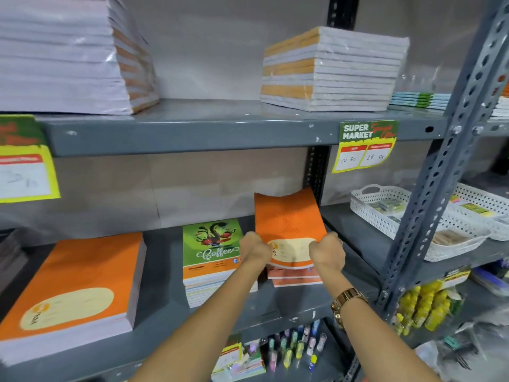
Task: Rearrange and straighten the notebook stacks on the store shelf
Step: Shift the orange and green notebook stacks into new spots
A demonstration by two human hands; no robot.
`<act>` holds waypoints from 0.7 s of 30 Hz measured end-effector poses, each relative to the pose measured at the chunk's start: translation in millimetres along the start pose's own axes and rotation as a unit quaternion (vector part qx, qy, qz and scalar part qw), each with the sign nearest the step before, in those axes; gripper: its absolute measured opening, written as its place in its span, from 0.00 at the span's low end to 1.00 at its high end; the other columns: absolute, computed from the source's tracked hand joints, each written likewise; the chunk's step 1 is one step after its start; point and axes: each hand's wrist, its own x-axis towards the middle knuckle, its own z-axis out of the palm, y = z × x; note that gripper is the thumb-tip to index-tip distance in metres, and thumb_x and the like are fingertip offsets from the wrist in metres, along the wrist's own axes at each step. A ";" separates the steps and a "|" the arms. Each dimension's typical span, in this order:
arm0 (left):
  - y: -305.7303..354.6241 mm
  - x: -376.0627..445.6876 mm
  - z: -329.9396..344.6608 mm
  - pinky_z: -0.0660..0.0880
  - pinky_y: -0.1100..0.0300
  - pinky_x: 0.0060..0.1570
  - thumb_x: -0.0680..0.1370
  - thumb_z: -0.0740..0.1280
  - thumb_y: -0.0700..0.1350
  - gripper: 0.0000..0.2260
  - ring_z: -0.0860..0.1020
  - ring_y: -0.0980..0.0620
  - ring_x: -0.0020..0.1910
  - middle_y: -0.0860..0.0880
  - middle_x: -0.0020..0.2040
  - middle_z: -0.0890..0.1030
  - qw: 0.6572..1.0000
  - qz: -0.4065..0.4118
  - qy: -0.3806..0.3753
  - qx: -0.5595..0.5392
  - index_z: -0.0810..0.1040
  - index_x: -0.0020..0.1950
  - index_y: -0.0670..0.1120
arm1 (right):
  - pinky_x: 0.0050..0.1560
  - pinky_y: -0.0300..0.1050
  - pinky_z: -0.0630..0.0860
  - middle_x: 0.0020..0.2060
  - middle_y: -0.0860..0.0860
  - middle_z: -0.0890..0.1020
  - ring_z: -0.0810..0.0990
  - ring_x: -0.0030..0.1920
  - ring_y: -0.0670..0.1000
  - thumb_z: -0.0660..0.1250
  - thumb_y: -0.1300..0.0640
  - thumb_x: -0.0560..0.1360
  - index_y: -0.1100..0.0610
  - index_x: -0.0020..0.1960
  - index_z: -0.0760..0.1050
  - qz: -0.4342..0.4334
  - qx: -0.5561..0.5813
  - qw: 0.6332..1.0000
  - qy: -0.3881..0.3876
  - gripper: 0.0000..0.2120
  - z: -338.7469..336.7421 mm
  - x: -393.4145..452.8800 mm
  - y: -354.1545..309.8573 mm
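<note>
At the far left we see a yellow-edged price tag hanging from the front edge of the upper shelf, cut off by the frame, its writing too blurred for us to read. Above it a tall wrapped stack of notebooks runs out of view at the top and left. On the middle shelf, near its left end, lies a thick orange stack; a dark pile at the very edge beside it is too cropped for us to identify.

Further right stands a lower stack topped by a green "Coffee" notebook, its right front corner hidden behind the left hand. That hand is closed on the left edge of an orange notebook, and the right hand is closed on its right edge; a gold watch sits on the right wrist. We see the notebook tilted up, its far edge raised and curling toward the back wall, its near edge over a small orange pile at the right end of this bay. The fingers themselves are hidden from us under the cover.

Up on the upper shelf sit a plastic-wrapped stack and thin teal booklets, partly behind the perforated grey upright. A "Super Market" tag reads 20 and 18 Rs. Right of the upright, white perforated baskets hold small items we cannot make out. Below, pens and yellow-capped bottles show only in part.
</note>
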 end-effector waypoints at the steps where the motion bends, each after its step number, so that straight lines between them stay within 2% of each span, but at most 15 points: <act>1: -3.9 1.9 -11.2 0.77 0.53 0.51 0.75 0.66 0.36 0.08 0.79 0.40 0.56 0.37 0.56 0.81 1.000 0.001 0.009 -0.006 0.79 0.51 0.34 | 0.48 0.50 0.74 0.57 0.64 0.77 0.78 0.55 0.65 0.61 0.65 0.75 0.68 0.58 0.69 -0.010 0.008 1.000 -0.001 0.13 3.8 -6.3 -8.6; 4: -19.8 5.0 -45.4 0.77 0.53 0.50 0.74 0.66 0.34 0.04 0.80 0.40 0.54 0.37 0.54 0.82 0.999 0.000 0.041 -0.019 0.79 0.43 0.35 | 0.43 0.47 0.70 0.57 0.63 0.77 0.78 0.55 0.64 0.62 0.64 0.76 0.67 0.58 0.69 -0.030 0.024 0.999 -0.015 0.13 17.0 -26.3 -35.0; 7: -42.9 5.5 -82.7 0.77 0.52 0.51 0.74 0.66 0.35 0.07 0.80 0.40 0.54 0.37 0.54 0.82 0.997 0.000 0.070 -0.029 0.81 0.50 0.35 | 0.45 0.47 0.71 0.57 0.63 0.78 0.78 0.57 0.63 0.63 0.63 0.76 0.67 0.59 0.69 -0.047 0.027 0.998 -0.038 0.14 37.7 -50.8 -60.6; 10: -72.8 3.8 -128.4 0.77 0.52 0.53 0.74 0.66 0.35 0.09 0.79 0.39 0.56 0.37 0.56 0.82 0.993 -0.018 0.114 -0.028 0.79 0.52 0.35 | 0.44 0.46 0.70 0.57 0.63 0.79 0.78 0.57 0.62 0.64 0.61 0.76 0.66 0.59 0.69 -0.076 0.021 0.995 -0.064 0.14 64.7 -86.1 -87.1; 13: -103.4 2.6 -169.1 0.76 0.51 0.52 0.74 0.66 0.37 0.10 0.78 0.37 0.57 0.35 0.57 0.81 0.990 -0.012 0.142 -0.004 0.79 0.52 0.34 | 0.48 0.48 0.74 0.57 0.63 0.79 0.78 0.57 0.63 0.64 0.60 0.77 0.66 0.58 0.71 -0.082 0.024 0.992 -0.097 0.13 90.0 -119.2 -110.1; 18: -155.7 -3.9 -232.3 0.76 0.51 0.50 0.74 0.67 0.38 0.09 0.78 0.37 0.55 0.35 0.53 0.82 0.985 -0.041 0.170 0.011 0.79 0.49 0.32 | 0.51 0.47 0.75 0.54 0.62 0.81 0.79 0.56 0.61 0.62 0.58 0.77 0.67 0.54 0.76 -0.123 0.017 0.979 -0.164 0.12 135.1 -177.0 -140.2; 21: -184.1 -10.2 -262.2 0.76 0.50 0.49 0.74 0.66 0.37 0.06 0.79 0.36 0.53 0.34 0.52 0.82 0.981 -0.057 0.187 0.015 0.78 0.41 0.35 | 0.56 0.49 0.74 0.59 0.62 0.79 0.77 0.60 0.61 0.63 0.57 0.78 0.66 0.58 0.73 -0.132 0.012 0.973 -0.191 0.14 156.1 -209.8 -153.8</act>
